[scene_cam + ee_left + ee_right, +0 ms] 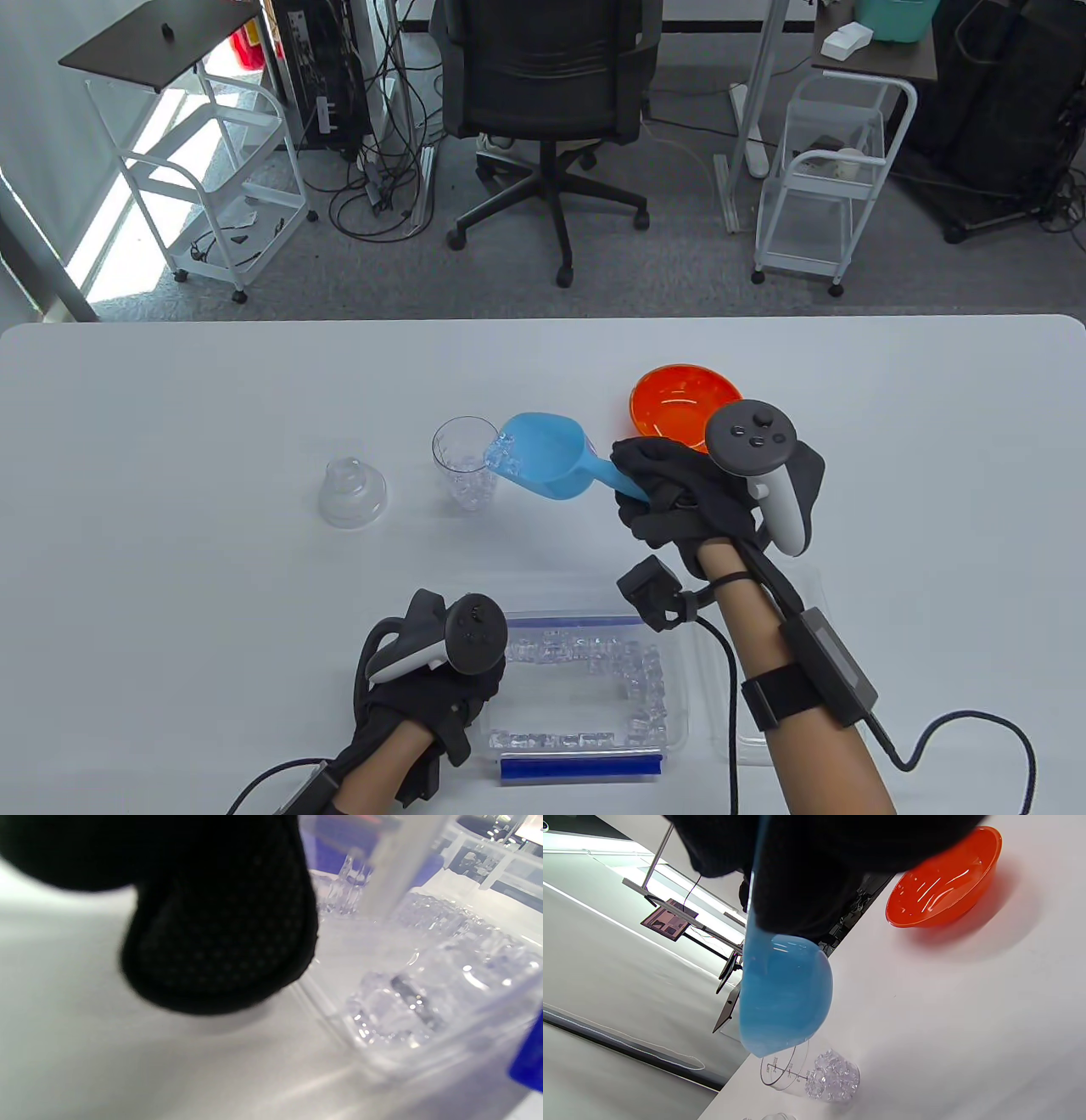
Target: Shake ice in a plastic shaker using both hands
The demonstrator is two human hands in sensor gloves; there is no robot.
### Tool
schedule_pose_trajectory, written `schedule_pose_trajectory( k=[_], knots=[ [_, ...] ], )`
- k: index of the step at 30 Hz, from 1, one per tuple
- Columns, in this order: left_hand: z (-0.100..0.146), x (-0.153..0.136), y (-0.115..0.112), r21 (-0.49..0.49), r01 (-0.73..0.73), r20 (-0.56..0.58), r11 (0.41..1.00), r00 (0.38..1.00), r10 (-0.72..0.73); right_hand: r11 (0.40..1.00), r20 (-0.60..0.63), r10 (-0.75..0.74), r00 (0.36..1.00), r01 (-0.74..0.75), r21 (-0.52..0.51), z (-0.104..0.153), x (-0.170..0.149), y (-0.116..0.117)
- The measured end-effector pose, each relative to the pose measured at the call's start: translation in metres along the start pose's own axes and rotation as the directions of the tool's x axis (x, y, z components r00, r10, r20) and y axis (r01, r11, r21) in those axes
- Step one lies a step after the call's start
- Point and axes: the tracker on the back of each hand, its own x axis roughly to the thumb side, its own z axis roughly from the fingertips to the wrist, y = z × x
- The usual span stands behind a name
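my right hand (679, 492) holds the blue scoop (551, 463) out ahead of its fingers, and the scoop's mouth fills the room over the clear cup (465, 463), so nothing else passes there. just behind my right knuckles sits the orange bowl (683, 407), closing that side. beyond the cup, farther out from the fingertips, the clear lid (352, 492) stands apart with open table around it. my left fingers (220, 942) rest beside the ice container (585, 679), whose wall blocks their inner side; the outer side is bare table (170, 475). between my two hands, the container takes most of the near table.
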Motion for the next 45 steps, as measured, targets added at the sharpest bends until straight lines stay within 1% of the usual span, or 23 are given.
schedule_pose_trajectory(
  k=[6,12,14,16,19,26,30,35,39,40,43,44,45],
  knots=[
    [0.000,0.000,0.000,-0.001,-0.001,0.001,1.000,1.000,0.001,0.991,0.008,0.126,0.992,-0.125,-0.056,-0.011,0.021,0.017],
    [0.000,0.000,0.000,0.000,-0.003,0.001,1.000,1.000,0.003,0.965,0.032,0.252,0.967,-0.248,-0.090,-0.014,0.044,0.035],
    [0.001,0.000,0.000,-0.001,-0.005,0.001,1.000,1.000,0.005,0.944,0.045,0.318,0.947,-0.312,-0.108,-0.013,0.053,0.040],
    [0.001,0.000,0.000,-0.001,-0.006,0.001,1.000,1.000,0.006,0.908,0.069,0.406,0.911,-0.394,-0.139,-0.009,0.061,0.048],
    [0.001,-0.001,0.000,-0.001,-0.006,0.002,1.000,1.000,0.006,0.861,0.103,0.502,0.859,-0.484,-0.158,-0.003,0.068,0.056],
    [0.001,-0.001,0.000,-0.001,-0.005,0.001,1.000,1.000,0.005,0.816,0.139,0.572,0.808,-0.546,-0.189,0.004,0.070,0.063],
    [0.000,-0.001,0.000,-0.002,-0.005,0.001,1.000,1.000,0.005,0.784,0.150,0.620,0.770,-0.597,-0.170,0.006,0.069,0.065],
    [0.000,-0.001,0.000,-0.002,-0.007,0.001,1.000,1.000,0.007,0.716,0.150,0.698,0.700,-0.689,-0.113,0.009,0.069,0.069],
    [0.000,-0.001,0.000,-0.004,-0.010,0.004,1.000,1.000,0.010,0.616,0.139,0.786,0.603,-0.784,-0.078,0.011,0.069,0.074],
    [0.000,-0.001,0.000,-0.006,-0.014,0.005,1.000,1.000,0.014,0.597,0.134,0.800,0.585,-0.798,-0.085,0.012,0.069,0.075],
    [0.000,-0.001,0.000,-0.006,-0.015,0.006,1.000,1.000,0.015,0.581,0.140,0.812,0.567,-0.807,-0.106,0.014,0.067,0.077],
    [0.000,-0.001,0.000,-0.006,-0.015,0.005,1.000,1.000,0.015,0.588,0.146,0.807,0.572,-0.801,-0.114,0.014,0.067,0.076],
    [0.000,-0.001,0.000,-0.006,-0.015,0.005,1.000,1.000,0.015,0.607,0.153,0.794,0.589,-0.782,-0.141,0.015,0.067,0.074]
  ],
)
